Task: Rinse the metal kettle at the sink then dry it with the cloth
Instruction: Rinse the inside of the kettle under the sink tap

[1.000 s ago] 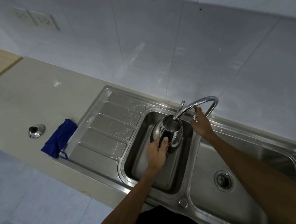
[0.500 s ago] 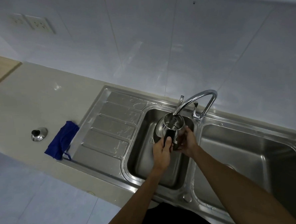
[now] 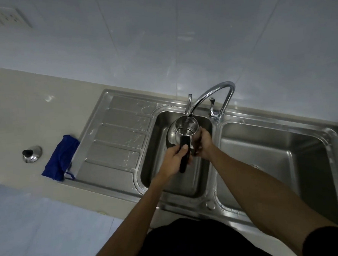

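Observation:
The metal kettle (image 3: 181, 131) is held open-topped over the left sink basin (image 3: 152, 168), right under the spout of the curved tap (image 3: 211, 94), with water running into it. My left hand (image 3: 176, 157) grips its black handle. My right hand (image 3: 203, 143) is pressed against the kettle's right side. The blue cloth (image 3: 60, 158) lies folded on the counter to the left of the draining board. The kettle's lid (image 3: 31, 154), shiny with a black knob, sits on the counter left of the cloth.
A ribbed, wet draining board (image 3: 115, 141) lies left of the basin. The right basin (image 3: 275, 161) is beside it. The tap lever (image 3: 212, 107) stands behind the basins. A tiled wall with sockets (image 3: 5, 16) rises at the back.
My right hand left the tap lever and came down onto the kettle's right side. The kettle has risen closer under the spout, and water now runs into it.

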A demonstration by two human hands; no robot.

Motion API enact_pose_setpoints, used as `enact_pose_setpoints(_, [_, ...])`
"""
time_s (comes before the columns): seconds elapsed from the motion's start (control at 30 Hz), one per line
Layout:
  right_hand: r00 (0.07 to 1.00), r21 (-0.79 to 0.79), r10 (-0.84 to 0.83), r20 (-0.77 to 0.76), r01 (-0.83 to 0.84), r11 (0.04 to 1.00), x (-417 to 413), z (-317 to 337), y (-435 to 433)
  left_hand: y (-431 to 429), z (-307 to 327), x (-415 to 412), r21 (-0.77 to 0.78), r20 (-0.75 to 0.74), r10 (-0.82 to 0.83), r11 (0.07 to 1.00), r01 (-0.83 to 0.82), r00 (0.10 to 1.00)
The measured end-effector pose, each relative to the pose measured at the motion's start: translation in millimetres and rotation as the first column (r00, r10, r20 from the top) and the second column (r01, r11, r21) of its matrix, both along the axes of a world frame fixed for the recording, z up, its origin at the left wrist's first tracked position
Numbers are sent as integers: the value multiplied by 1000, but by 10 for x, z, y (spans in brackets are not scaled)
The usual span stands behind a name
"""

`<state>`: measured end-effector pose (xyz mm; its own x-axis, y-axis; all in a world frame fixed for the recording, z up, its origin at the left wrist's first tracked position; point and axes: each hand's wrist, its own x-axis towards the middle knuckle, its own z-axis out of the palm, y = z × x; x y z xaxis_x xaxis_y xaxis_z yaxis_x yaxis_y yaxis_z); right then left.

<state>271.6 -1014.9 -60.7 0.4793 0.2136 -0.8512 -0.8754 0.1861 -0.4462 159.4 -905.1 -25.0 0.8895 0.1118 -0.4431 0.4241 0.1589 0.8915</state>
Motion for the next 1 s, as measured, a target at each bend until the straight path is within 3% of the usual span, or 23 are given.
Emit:
enact_pose_setpoints(0.37, [1000,-31,-6,0,6,999,38,40,16,0,130,12,21,-18,-103,994,103,995])
enact_pose_setpoints(1.0, [999,14,-42,-19,42,999,-30,39,110,150,72,90,75,-16,-135,988,136,991])
